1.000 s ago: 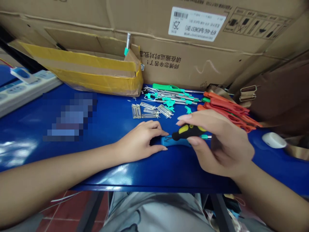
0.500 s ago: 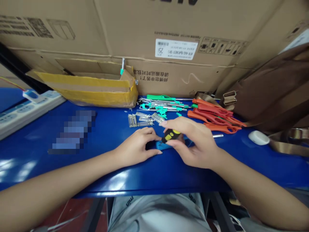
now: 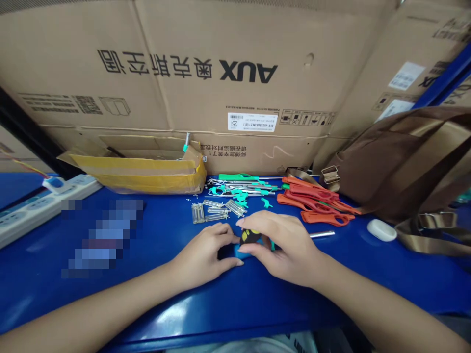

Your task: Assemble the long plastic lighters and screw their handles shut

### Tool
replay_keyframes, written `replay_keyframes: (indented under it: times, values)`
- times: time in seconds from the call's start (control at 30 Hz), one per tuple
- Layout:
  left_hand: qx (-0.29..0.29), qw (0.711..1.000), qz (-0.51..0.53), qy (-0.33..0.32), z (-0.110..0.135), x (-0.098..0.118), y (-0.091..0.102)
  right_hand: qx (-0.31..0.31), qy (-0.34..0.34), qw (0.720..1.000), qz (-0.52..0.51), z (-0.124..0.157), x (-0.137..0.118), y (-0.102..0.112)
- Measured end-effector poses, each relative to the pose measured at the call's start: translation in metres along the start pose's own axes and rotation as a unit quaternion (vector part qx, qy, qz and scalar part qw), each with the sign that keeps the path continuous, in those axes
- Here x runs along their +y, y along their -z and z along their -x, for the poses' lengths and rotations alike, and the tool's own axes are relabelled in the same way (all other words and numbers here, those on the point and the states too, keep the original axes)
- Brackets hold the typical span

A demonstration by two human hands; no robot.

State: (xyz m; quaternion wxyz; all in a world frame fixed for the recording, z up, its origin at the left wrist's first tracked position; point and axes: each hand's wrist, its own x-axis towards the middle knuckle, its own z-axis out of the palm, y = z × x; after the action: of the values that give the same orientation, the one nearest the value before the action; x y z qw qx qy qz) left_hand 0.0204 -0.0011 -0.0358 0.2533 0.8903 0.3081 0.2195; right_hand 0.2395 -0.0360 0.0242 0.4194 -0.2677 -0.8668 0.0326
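Screwdriver [image 3: 250, 236] in right hand [image 3: 289, 247], well inside table edge [image 3: 228, 332]

The cardboard box [image 3: 206, 29] reads, upside down, "AUX 奥克斯空调", its white label [image 3: 252, 122] "KFR-46G/BpR3AES1 (B1)" and "25".

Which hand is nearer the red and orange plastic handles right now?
Right. The right hand is on the near side of the red and orange plastic handles, slightly left; the left hand is farther off to the left.
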Motion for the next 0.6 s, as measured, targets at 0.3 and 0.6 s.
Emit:
replay_keyframes:
  times: [0.3, 0.6]
  values:
    - [-0.003, 1.0, -0.016, -0.015, -0.001, 0.001, 0.002, 0.039, -0.014, 0.999, -0.002, 0.002, -0.001, -0.006]
    - [-0.014, 0.997, -0.071, -0.023, -0.001, -0.001, 0.015, 0.079, -0.158, 0.961, -0.213, -0.017, 0.018, 0.042]
